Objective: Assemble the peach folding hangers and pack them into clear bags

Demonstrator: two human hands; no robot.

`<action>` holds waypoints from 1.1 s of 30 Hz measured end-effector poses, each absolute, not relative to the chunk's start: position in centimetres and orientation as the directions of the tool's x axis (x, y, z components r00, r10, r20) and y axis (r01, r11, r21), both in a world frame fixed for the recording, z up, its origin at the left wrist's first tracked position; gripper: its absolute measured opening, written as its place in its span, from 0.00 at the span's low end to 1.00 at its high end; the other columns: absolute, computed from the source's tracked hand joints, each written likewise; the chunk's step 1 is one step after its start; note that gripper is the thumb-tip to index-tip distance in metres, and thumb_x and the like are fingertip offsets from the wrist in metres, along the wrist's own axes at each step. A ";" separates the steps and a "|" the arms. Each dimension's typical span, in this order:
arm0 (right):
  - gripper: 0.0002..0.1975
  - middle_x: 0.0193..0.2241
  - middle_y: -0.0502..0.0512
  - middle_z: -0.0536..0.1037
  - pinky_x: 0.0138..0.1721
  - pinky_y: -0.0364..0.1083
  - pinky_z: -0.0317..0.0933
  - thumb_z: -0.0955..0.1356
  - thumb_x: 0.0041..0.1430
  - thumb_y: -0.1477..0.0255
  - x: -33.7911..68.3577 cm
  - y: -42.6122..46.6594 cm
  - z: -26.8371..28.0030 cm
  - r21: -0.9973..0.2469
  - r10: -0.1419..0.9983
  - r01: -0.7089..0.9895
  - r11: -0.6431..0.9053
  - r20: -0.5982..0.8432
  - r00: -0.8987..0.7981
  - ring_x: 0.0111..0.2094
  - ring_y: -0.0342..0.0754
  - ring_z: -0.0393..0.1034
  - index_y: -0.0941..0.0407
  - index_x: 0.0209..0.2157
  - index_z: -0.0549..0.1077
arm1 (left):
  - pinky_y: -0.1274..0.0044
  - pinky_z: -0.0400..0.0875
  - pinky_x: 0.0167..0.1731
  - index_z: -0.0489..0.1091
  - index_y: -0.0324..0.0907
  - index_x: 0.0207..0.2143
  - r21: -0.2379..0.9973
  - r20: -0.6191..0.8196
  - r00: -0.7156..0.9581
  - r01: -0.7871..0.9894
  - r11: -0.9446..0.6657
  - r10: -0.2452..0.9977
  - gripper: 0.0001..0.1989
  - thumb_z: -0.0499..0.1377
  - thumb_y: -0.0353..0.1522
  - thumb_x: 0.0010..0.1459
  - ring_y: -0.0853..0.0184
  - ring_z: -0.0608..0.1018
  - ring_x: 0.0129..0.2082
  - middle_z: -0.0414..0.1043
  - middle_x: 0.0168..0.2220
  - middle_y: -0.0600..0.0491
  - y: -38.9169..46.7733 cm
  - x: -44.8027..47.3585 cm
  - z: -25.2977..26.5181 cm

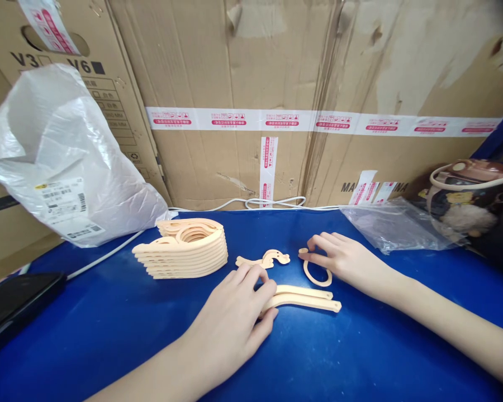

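My left hand (238, 312) is closed around the left ends of two cream curved hanger arms (305, 298), which lie side by side on the blue tabletop. Its fingers hide those ends. With fingertips and thumb, my right hand (333, 254) pinches a cream ring-shaped hook (318, 281) by its upper end. Between the hands, just beyond the left fingers, lies a small cream centre piece (272, 258) with a curved neck and tiny holes; part of it is covered. Farther left stands a neat pile of matching cream folded hangers (184, 257).
At the left, a white plastic mailing bag (67, 184) leans on cardboard boxes (235, 61), with a black phone (20, 304) in front. A white cable (276, 202) runs along the back edge. Clear plastic wrap (398, 226) and a brown cup (469, 190) are at the right.
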State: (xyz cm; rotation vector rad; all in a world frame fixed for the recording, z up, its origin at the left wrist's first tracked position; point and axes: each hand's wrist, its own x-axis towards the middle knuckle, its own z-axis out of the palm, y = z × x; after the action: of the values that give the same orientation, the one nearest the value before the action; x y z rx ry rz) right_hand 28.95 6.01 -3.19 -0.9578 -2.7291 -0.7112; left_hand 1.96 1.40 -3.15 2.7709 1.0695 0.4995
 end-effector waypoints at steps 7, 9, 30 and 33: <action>0.14 0.37 0.57 0.71 0.35 0.48 0.59 0.60 0.65 0.79 28.8 6.0 -2.7 0.515 0.542 0.584 0.628 0.249 -0.802 0.33 0.50 0.64 0.57 0.47 0.72 | 0.65 0.65 0.45 0.63 0.41 0.30 0.258 0.295 0.707 0.588 -0.766 0.642 0.05 0.54 0.28 0.60 0.58 0.68 0.46 0.66 0.43 0.49 1.3 2.0 -3.2; 0.15 0.36 0.57 0.72 0.34 0.47 0.58 0.60 0.65 0.79 28.7 6.0 -2.7 0.526 0.527 0.559 0.641 0.229 -0.819 0.33 0.50 0.64 0.57 0.50 0.70 | 0.66 0.64 0.45 0.62 0.42 0.30 0.347 0.308 0.674 0.578 -0.739 0.672 0.05 0.54 0.29 0.61 0.59 0.68 0.44 0.67 0.41 0.50 1.2 2.1 -3.0; 0.11 0.23 0.46 0.66 0.30 0.43 0.57 0.64 0.63 0.63 24.8 5.4 -3.7 -0.930 0.925 0.245 0.272 0.183 -0.332 0.25 0.42 0.60 0.56 0.30 0.67 | 0.72 0.62 0.31 0.56 0.43 0.27 0.642 0.141 0.496 0.613 -0.461 0.857 0.16 0.44 0.40 0.66 0.65 0.66 0.29 0.62 0.28 0.55 1.2 1.5 -2.1; 0.12 0.22 0.46 0.66 0.29 0.43 0.57 0.65 0.61 0.63 24.0 6.0 -4.0 -0.964 0.915 0.134 0.229 0.166 -0.368 0.23 0.41 0.59 0.57 0.29 0.68 | 0.70 0.64 0.33 0.59 0.42 0.33 0.385 0.214 0.560 0.705 -0.596 0.800 0.04 0.52 0.33 0.60 0.61 0.69 0.34 0.65 0.35 0.51 1.5 1.6 -2.7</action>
State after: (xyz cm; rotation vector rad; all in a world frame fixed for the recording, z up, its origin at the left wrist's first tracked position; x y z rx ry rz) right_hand 23.95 6.04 -4.05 -0.9860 -1.6950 1.2184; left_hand 1.64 1.46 -2.73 2.5409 1.2523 0.5403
